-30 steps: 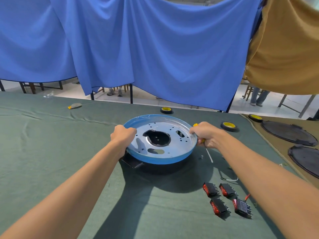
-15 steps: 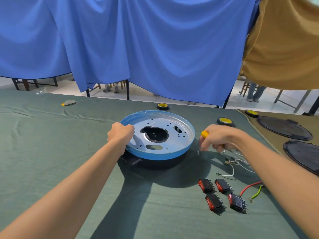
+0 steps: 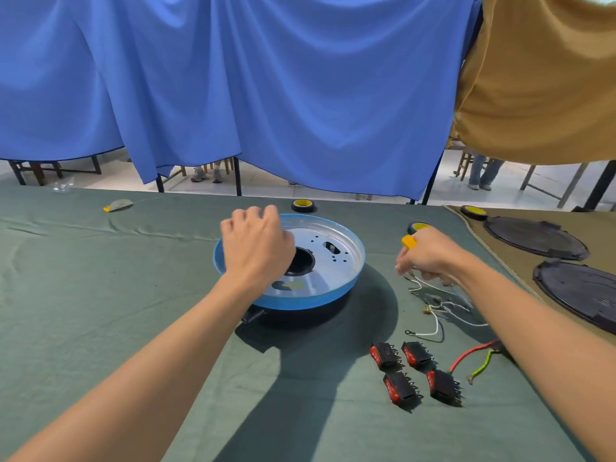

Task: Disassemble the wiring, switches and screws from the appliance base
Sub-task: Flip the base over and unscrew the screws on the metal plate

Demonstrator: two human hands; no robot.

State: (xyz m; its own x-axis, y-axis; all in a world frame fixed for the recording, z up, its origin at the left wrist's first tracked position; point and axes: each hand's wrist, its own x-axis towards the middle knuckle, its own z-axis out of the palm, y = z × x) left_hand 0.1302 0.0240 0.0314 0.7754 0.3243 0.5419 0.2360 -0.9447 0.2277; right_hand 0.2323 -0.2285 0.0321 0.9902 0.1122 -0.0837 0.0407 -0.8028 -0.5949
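Rocker switches: four black ones with red faces, lying in a loose cluster on the green cloth. They are nearer to us than the appliance base, to its right and apart from it.
Red wire and green wire: just right of the switches, their far ends running under our forearm.
White wires: a loose tangle on the cloth right of the base, beyond the switches.
Right hand: right of the base and clear of it, above the white wires. Its fist is wrapped round a screwdriver (only the yellow handle end shows, poking up past the knuckles).
Left hand: over the left half of the base, back towards us, fingers curled. We cannot tell whether they grip anything or touch the pan.
Hands: well apart.
Appliance base: a round silver pan with a blue rim on a black lower housing, sitting flat on the cloth.
Tape rolls: one just behind the base, another behind its right edge, a third farther right.
Black covers: two round ones on brown cloth, far right of the base.
Blue curtain: hanging beyond the base.
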